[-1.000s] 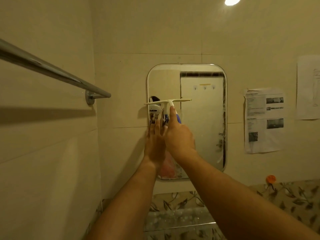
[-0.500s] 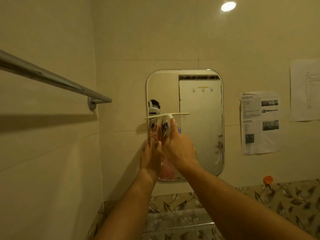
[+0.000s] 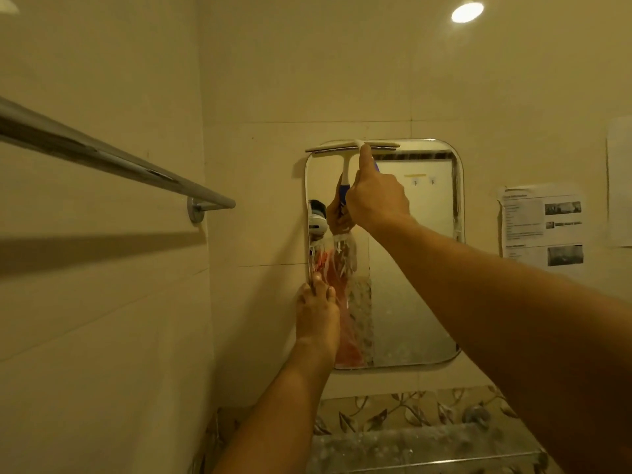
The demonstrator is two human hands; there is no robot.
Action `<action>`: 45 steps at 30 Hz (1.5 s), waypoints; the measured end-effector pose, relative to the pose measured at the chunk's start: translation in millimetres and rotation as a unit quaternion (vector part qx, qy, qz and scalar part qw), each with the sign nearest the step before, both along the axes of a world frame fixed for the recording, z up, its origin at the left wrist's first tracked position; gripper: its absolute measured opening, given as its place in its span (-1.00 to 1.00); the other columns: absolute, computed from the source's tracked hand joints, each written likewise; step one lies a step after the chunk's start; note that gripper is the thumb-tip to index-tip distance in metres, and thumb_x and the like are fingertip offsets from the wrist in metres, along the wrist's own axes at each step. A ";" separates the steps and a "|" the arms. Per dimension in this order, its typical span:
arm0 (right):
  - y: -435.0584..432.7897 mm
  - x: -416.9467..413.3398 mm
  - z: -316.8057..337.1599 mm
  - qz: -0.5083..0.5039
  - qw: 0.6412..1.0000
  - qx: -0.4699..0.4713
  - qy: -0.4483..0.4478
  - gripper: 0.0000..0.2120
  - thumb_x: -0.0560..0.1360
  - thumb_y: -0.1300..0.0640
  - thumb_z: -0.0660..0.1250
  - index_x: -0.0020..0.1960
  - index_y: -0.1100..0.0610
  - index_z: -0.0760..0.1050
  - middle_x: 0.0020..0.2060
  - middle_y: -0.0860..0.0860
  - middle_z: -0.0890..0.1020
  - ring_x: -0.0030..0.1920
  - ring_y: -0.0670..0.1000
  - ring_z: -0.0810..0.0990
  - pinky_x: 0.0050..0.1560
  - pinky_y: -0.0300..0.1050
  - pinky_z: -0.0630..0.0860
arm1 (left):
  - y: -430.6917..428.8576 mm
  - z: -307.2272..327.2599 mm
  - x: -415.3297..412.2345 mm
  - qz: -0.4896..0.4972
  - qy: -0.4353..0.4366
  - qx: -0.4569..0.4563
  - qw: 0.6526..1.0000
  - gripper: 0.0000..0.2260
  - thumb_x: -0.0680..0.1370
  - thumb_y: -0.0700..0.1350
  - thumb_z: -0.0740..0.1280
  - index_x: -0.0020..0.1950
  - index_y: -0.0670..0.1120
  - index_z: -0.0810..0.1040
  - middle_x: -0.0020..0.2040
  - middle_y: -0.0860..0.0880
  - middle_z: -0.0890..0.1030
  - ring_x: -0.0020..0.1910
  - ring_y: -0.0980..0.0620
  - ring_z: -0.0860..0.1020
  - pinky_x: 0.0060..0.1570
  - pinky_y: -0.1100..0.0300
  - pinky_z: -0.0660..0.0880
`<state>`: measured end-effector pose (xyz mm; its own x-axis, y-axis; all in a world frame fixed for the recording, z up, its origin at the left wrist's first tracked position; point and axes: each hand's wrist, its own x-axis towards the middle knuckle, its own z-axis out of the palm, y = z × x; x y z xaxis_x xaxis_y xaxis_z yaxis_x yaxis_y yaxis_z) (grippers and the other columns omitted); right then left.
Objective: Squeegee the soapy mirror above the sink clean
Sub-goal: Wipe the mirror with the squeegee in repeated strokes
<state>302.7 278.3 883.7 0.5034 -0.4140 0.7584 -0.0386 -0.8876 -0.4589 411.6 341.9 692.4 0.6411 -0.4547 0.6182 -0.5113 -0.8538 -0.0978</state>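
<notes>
We can read no text: the printed sheet (image 3: 542, 227) taped to the wall right of the mirror (image 3: 410, 302) carries lines and small photos, all too blurred to make out.

Beige tiled bathroom walls (image 3: 342, 80), a chrome towel bar (image 3: 113, 162) at left, round ceiling light (image 3: 467, 12), papers (image 3: 543, 227) taped at right

1. Dim, warm yellow cast throughout.
2. Single source: ceiling downlight (image 3: 467, 12), up and right of the right hand (image 3: 378, 200); blown out.
3. Towel rail (image 3: 113, 162), left of the left hand (image 3: 316, 316), drops a broad soft shadow on the wall below it.
4. Wide-angle bowing at the edges; near forearms oversized.
5. Overall soft; printed sheets (image 3: 543, 227) right of the right hand illegible.
</notes>
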 end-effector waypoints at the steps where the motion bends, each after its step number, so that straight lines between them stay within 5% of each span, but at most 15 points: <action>1: -0.9 2.3 -2.7 -0.004 1.000 -0.003 0.002 -0.22 0.64 0.23 0.20 0.67 -0.11 -0.17 -0.08 0.11 0.56 -0.15 0.08 0.60 -0.05 0.11 0.67 | -1.3 0.6 1.0 -0.001 0.002 -0.004 1.000 -0.18 0.49 -0.04 0.50 0.61 -0.14 0.11 0.58 -0.24 -0.04 0.50 -0.29 0.15 0.51 -0.08 0.22; 5: -4.2 10.2 -23.0 -0.009 1.000 -0.009 0.004 -0.19 0.64 0.17 0.24 0.67 -0.12 -0.22 -0.11 0.10 0.56 -0.27 0.02 0.53 -0.32 -0.07 0.52 | -5.7 -3.2 4.6 0.022 -0.010 -0.004 1.000 -0.25 0.50 -0.07 0.47 0.60 -0.08 0.18 0.56 -0.21 -0.03 0.46 -0.26 0.18 0.46 -0.09 0.26; 9: -3.2 4.6 -50.7 -0.010 1.000 -0.010 0.020 -0.19 0.67 0.13 0.23 0.66 -0.11 -0.28 -0.21 0.08 0.46 -0.31 -0.02 0.46 -0.38 -0.16 0.36 | -9.7 -3.4 4.0 0.035 -0.013 -0.004 0.999 -0.28 0.52 -0.09 0.46 0.60 -0.06 0.19 0.54 -0.20 -0.06 0.45 -0.27 0.17 0.43 -0.09 0.28; 15: 2.7 5.9 -86.5 -0.004 0.998 -0.003 0.055 -0.17 0.66 0.15 0.21 0.64 -0.17 -0.32 -0.08 0.16 0.54 -0.27 0.03 0.54 -0.31 -0.04 0.56 | -6.2 -7.2 -4.7 -0.008 0.012 -0.079 0.997 -0.23 0.51 -0.07 0.48 0.61 -0.09 0.15 0.59 -0.19 -0.03 0.52 -0.25 0.10 0.50 -0.10 0.19; 20: 10.4 -7.1 -122.9 0.016 0.997 -0.003 0.073 -0.19 0.68 0.11 0.19 0.64 -0.18 -0.33 -0.12 0.14 0.50 -0.33 -0.03 0.47 -0.45 -0.20 0.31 | -6.1 -4.2 1.9 -0.049 -0.007 -0.142 0.989 -0.40 0.62 -0.01 0.32 0.59 -0.05 0.14 0.54 -0.12 0.26 0.48 -0.15 0.27 0.46 -0.10 0.28; 27: 11.7 4.2 -175.3 0.015 0.996 0.031 0.078 -0.25 0.70 -0.09 0.15 0.57 -0.27 -0.39 -0.04 0.15 0.54 -0.26 0.01 0.55 -0.32 -0.08 0.56 | -3.7 -5.9 9.3 -0.065 -0.012 -0.099 0.993 -0.39 0.60 0.19 0.25 0.60 0.07 0.12 0.47 -0.07 0.32 0.45 -0.12 0.32 0.42 -0.01 0.26; 30: 14.5 1.0 -187.0 0.003 0.995 0.029 0.095 -0.20 0.70 -0.07 0.17 0.58 -0.27 -0.43 -0.02 0.16 0.53 -0.26 -0.01 0.52 -0.33 -0.10 0.48 | 3.3 -5.2 8.0 -0.051 0.005 -0.084 0.995 -0.46 0.65 0.14 0.19 0.59 0.03 0.15 0.49 -0.09 0.29 0.45 -0.16 0.30 0.42 -0.04 0.25; 32: 17.1 -2.2 -190.1 -0.002 0.995 0.033 0.099 -0.16 0.69 -0.06 0.20 0.58 -0.27 -0.44 -0.01 0.16 0.54 -0.23 0.01 0.54 -0.33 -0.11 0.46 | 5.9 -5.4 -3.3 -0.036 0.005 -0.069 0.997 -0.33 0.61 0.13 0.27 0.62 -0.02 0.06 0.55 -0.16 0.16 0.47 -0.18 0.24 0.44 -0.08 0.25; 38: 15.2 -15.0 -166.9 0.023 0.997 0.004 0.080 -0.23 0.69 -0.15 0.17 0.60 -0.27 -0.36 -0.11 0.09 0.57 -0.25 0.00 0.59 -0.29 -0.07 0.60 | 6.6 2.6 -7.8 -0.018 0.033 -0.060 0.997 -0.22 0.51 0.27 0.33 0.61 0.04 0.06 0.53 -0.12 0.19 0.38 -0.16 0.29 0.36 -0.05 0.27; 41: 10.9 -17.8 -120.0 0.047 0.999 -0.007 0.026 -0.25 0.70 0.06 0.17 0.61 -0.28 -0.30 -0.23 0.07 0.58 -0.36 0.02 0.59 -0.36 -0.01 0.66 | 8.3 5.2 -13.8 -0.008 0.050 -0.023 0.998 -0.28 0.59 0.09 0.33 0.64 -0.02 0.05 0.58 -0.20 0.08 0.40 -0.23 0.27 0.39 -0.07 0.27; 45: 13.4 -15.3 -43.8 0.041 0.999 -0.025 -0.001 -0.27 0.67 0.21 0.17 0.65 -0.17 -0.16 -0.22 0.08 0.60 -0.29 0.08 0.64 -0.24 0.11 0.70 | 4.7 7.3 -13.3 0.063 0.021 0.072 0.995 -0.06 0.43 0.18 0.48 0.65 -0.02 0.02 0.60 -0.24 -0.13 0.46 -0.29 0.15 0.47 -0.11 0.21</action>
